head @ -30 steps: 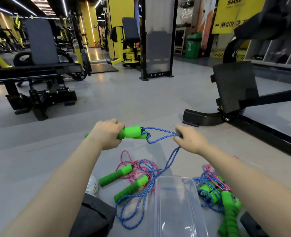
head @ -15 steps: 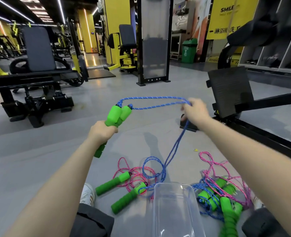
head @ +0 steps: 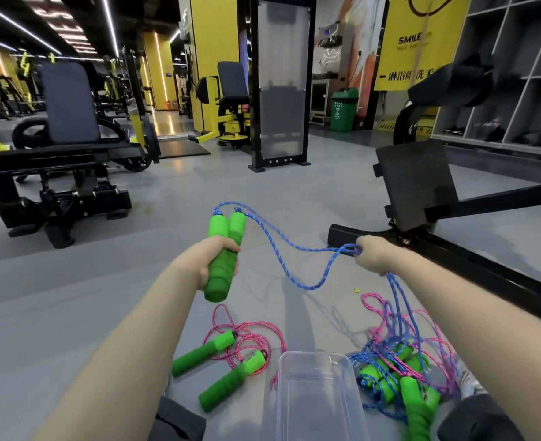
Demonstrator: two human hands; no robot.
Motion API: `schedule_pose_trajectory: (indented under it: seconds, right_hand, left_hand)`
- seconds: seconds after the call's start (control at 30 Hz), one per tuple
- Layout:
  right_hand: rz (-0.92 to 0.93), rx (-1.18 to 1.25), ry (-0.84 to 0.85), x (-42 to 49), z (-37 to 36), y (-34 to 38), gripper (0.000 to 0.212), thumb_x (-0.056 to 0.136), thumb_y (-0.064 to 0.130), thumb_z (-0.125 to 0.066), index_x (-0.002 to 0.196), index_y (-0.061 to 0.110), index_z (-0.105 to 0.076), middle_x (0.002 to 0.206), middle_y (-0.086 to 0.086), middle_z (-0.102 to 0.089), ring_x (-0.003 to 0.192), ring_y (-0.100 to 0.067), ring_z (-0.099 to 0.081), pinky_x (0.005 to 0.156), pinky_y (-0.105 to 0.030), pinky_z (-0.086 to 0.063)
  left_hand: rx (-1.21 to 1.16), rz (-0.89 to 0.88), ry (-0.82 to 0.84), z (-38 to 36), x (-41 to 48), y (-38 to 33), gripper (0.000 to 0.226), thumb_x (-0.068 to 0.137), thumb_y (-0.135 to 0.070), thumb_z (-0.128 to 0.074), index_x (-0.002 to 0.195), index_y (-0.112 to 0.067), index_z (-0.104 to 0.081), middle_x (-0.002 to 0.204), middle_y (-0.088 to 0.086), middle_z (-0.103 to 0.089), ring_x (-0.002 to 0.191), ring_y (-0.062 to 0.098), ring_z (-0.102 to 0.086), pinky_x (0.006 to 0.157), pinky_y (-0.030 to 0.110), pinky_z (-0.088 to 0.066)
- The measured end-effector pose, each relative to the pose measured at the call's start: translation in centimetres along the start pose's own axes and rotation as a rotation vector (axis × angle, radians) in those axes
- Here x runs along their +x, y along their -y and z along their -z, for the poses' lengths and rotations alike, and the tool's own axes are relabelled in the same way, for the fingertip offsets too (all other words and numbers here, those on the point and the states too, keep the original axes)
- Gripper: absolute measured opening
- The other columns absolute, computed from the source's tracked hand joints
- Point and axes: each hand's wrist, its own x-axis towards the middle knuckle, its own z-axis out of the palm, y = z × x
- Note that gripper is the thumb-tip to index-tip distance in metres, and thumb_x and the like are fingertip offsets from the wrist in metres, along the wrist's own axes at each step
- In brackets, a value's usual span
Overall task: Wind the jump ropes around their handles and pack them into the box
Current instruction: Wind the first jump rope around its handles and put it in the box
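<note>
Right hand [head: 374, 254] dropped, blue rope [head: 309, 286] sagging; left hand [head: 215, 259] grips handles [head: 226, 237].

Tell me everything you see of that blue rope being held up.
The blue jump rope is a braided cord flecked with white, ending in two bright green, ribbed, foam-like handles. The left hand grips both handles together, upright, cord leaving their tops. The cord sags across to the right hand, which holds gathered strands; the rest hangs toward the tangled pile below.

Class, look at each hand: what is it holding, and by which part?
The left hand grips both green handles together around their middle; the right hand pinches the blue rope mid-length.
</note>
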Motion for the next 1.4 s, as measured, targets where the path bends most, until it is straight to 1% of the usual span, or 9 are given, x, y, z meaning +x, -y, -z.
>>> schedule_pose_trajectory:
  seconds: [0.17, 0.33, 0.47, 0.57, 0.7, 0.83, 0.97, 1.2, 1.4]
  right_hand:
    - [-0.141, 0.082, -0.339, 0.0, 4.1, -4.0, 0.025, 0.097, 0.027, -0.032, 0.090, 0.010, -0.049, 0.107, -0.019, -0.058, 0.088, -0.037, -0.062, 0.077, -0.038, -0.049]
    - [-0.261, -0.469, 0.205, -1.0, 1.7, -7.1, 0.048, 0.091, 0.021, -0.052, 0.135, 0.005, -0.042, 0.137, -0.015, -0.049, 0.124, -0.029, -0.049, 0.090, -0.030, -0.041]
    - [0.071, 0.077, 0.149, -1.1, -0.5, -3.0, 0.101, 0.077, 0.036, -0.073, 0.151, 0.016, -0.008, 0.156, -0.009, -0.019, 0.144, -0.024, -0.020, 0.114, -0.036, -0.025]
    - [0.465, 0.026, -0.090, -1.7, -1.4, 1.0, 0.107, 0.072, 0.044, -0.075, 0.151, 0.020, -0.006, 0.157, -0.007, -0.015, 0.144, -0.024, -0.013, 0.117, -0.037, -0.017]
    - [0.669, -0.301, -0.341, -2.2, -4.3, 3.3, 0.090, 0.080, 0.048, -0.062, 0.150, 0.015, -0.017, 0.152, -0.006, -0.032, 0.138, -0.024, -0.032, 0.115, -0.045, -0.022]
    - [0.798, -0.242, -0.712, -1.6, -5.7, 2.8, 0.047, 0.080, 0.046, -0.047, 0.106, 0.011, -0.064, 0.097, -0.003, -0.071, 0.082, -0.022, -0.069, 0.069, -0.031, -0.057]
    - [0.854, -0.280, -0.804, -1.1, -6.2, 1.7, 0.042, 0.071, 0.035, -0.077, 0.099, 0.007, -0.066, 0.107, -0.011, -0.070, 0.093, -0.028, -0.069, 0.065, -0.030, -0.058]
    - [0.889, -0.270, -0.727, -0.4, -6.2, 0.2, 0.043, 0.086, 0.041, -0.044, 0.107, 0.006, -0.057, 0.118, -0.014, -0.065, 0.104, -0.032, -0.065, 0.082, -0.039, -0.057]
    - [0.752, -0.067, -0.499, -1.1, -5.8, -0.6, 0.050, 0.091, 0.035, -0.052, 0.131, 0.007, -0.050, 0.140, -0.012, -0.050, 0.121, -0.028, -0.054, 0.089, -0.040, -0.053]
  left_hand:
    - [0.372, -0.125, -0.240, 1.6, 1.7, 0.7, 0.011, 0.083, -0.010, -0.059, 0.089, -0.002, -0.055, 0.073, 0.013, -0.054, 0.062, 0.026, -0.049, 0.060, 0.029, -0.041]
    - [1.178, -0.296, -0.391, 0.8, 1.1, 1.1, 0.016, 0.081, -0.023, -0.057, 0.089, -0.009, -0.056, 0.099, 0.016, -0.066, 0.087, 0.030, -0.060, 0.068, 0.027, -0.044]
    - [1.623, -0.492, -0.342, -1.8, 0.6, 1.5, 0.034, 0.084, -0.031, -0.053, 0.113, -0.015, -0.052, 0.116, 0.009, -0.062, 0.110, 0.029, -0.058, 0.085, 0.032, -0.044]
    - [1.826, -0.693, -0.344, -3.7, 0.5, 1.8, 0.037, 0.085, -0.035, -0.052, 0.117, -0.017, -0.046, 0.119, 0.007, -0.058, 0.115, 0.027, -0.053, 0.089, 0.034, -0.040]
    - [1.797, -0.880, -0.310, -5.7, 0.4, 1.9, 0.042, 0.084, -0.038, -0.052, 0.120, -0.018, -0.042, 0.118, 0.006, -0.053, 0.114, 0.026, -0.052, 0.087, 0.035, -0.039]
    - [1.706, -0.840, -0.242, -6.3, 0.8, 2.8, 0.049, 0.080, -0.046, -0.054, 0.119, -0.019, -0.042, 0.115, 0.005, -0.050, 0.115, 0.026, -0.049, 0.088, 0.035, -0.039]
    - [1.589, -0.753, -0.183, -6.5, 1.0, 3.0, 0.071, 0.072, -0.056, -0.062, 0.129, -0.023, -0.037, 0.119, 0.003, -0.048, 0.117, 0.024, -0.048, 0.091, 0.035, -0.040]
    - [1.514, -0.639, -0.074, -5.4, 1.3, 2.7, 0.079, 0.068, -0.064, -0.066, 0.128, -0.022, -0.036, 0.117, 0.000, -0.048, 0.114, 0.022, -0.047, 0.091, 0.033, -0.040]
    - [1.526, -0.703, -0.144, -5.9, 1.5, 3.2, 0.061, 0.074, -0.060, -0.062, 0.116, -0.019, -0.043, 0.115, 0.000, -0.053, 0.112, 0.021, -0.051, 0.085, 0.031, -0.038]
